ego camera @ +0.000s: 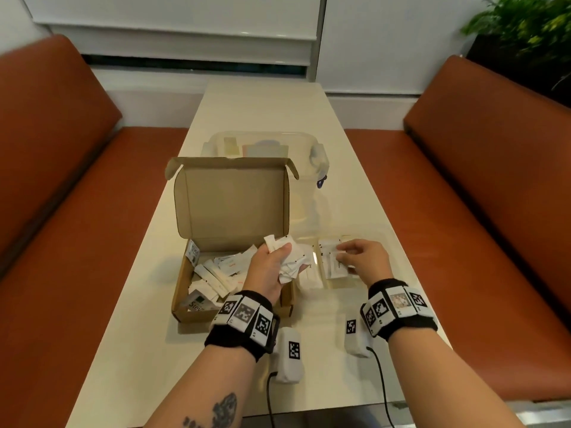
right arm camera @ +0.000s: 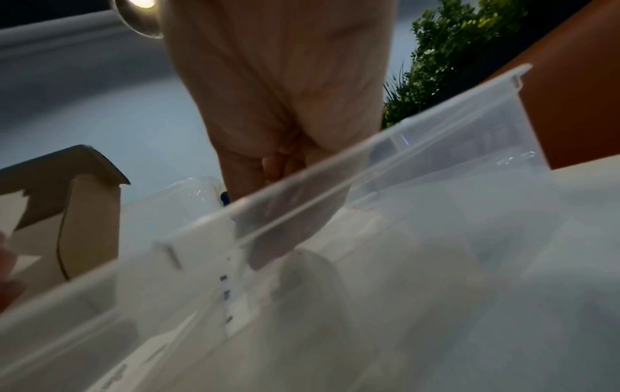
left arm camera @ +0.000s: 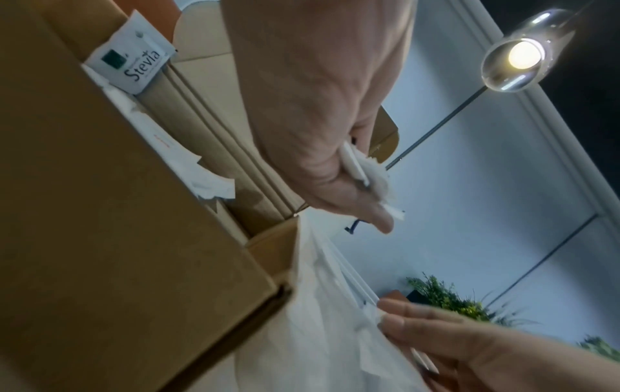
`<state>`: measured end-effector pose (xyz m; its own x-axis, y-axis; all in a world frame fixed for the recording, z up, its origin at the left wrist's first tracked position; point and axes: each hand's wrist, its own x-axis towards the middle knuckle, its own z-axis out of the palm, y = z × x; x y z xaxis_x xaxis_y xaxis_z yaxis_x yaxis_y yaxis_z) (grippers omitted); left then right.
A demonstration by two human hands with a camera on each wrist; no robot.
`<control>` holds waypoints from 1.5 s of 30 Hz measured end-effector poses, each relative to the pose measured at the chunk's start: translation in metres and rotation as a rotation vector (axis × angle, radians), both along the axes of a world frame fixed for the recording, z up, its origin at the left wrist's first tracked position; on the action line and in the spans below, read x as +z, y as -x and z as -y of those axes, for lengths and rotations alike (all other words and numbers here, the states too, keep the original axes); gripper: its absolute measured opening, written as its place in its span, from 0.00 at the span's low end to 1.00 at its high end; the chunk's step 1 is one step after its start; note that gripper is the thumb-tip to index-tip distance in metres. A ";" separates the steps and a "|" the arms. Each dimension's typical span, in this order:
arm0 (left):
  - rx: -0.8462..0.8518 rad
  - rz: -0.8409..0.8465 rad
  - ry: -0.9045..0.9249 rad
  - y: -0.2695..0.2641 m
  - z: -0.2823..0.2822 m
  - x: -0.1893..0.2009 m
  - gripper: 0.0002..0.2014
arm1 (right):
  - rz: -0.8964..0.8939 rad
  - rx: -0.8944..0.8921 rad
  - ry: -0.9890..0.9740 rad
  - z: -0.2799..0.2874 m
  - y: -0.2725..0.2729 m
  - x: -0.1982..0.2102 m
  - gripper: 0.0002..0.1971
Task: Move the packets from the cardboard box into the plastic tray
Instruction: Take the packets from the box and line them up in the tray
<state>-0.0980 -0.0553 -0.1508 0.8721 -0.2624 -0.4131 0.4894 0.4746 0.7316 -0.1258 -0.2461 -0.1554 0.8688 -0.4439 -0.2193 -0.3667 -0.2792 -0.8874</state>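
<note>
An open cardboard box (ego camera: pixel 182 307) sits on the table with its lid up and several white packets (ego camera: pixel 213 276) inside. My left hand (ego camera: pixel 279 253) grips a crumpled bunch of white packets (ego camera: pixel 292 262) over the box's right edge; the left wrist view shows the same bunch of packets (left arm camera: pixel 379 177) between the fingers of the left hand (left arm camera: pixel 369 185). To the right of the box lies the clear plastic tray (ego camera: pixel 364 234) with a few packets (ego camera: pixel 333 268) in it. My right hand (ego camera: pixel 341 254) reaches into the tray and pinches a packet there. The tray wall (right arm camera: pixel 402 164) partly hides its fingertips in the right wrist view.
A clear lidded container (ego camera: pixel 318 156) stands behind the box. Orange benches (ego camera: pixel 61 180) flank the narrow white table (ego camera: pixel 262 103). Two white tagged devices (ego camera: pixel 290 356) with black cables lie near the front edge. A plant (ego camera: pixel 525 26) stands at the far right.
</note>
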 end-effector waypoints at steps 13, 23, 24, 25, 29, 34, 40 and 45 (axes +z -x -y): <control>-0.010 0.054 0.005 0.008 0.022 -0.014 0.09 | -0.132 0.448 0.631 -0.001 -0.013 0.017 0.09; 0.008 0.031 -0.005 0.007 0.023 -0.017 0.10 | -0.165 0.594 0.752 -0.009 -0.018 0.011 0.11; 0.005 0.028 -0.008 0.007 0.023 -0.017 0.10 | -0.155 0.581 0.736 -0.009 -0.016 0.009 0.12; 0.003 0.027 -0.015 0.007 0.023 -0.017 0.10 | -0.137 0.565 0.726 -0.009 -0.014 0.007 0.13; -0.006 0.035 -0.059 0.006 0.024 -0.016 0.13 | -0.019 0.507 0.740 -0.009 -0.005 -0.001 0.11; 0.004 0.036 -0.067 0.006 0.026 -0.015 0.13 | -0.037 0.541 0.760 -0.013 -0.004 -0.003 0.07; 0.006 0.045 -0.092 0.008 0.027 -0.013 0.14 | -0.059 0.525 0.797 -0.018 -0.007 -0.003 0.07; -0.003 0.044 -0.122 0.010 0.026 -0.011 0.15 | -0.104 0.465 0.780 -0.017 -0.010 -0.008 0.07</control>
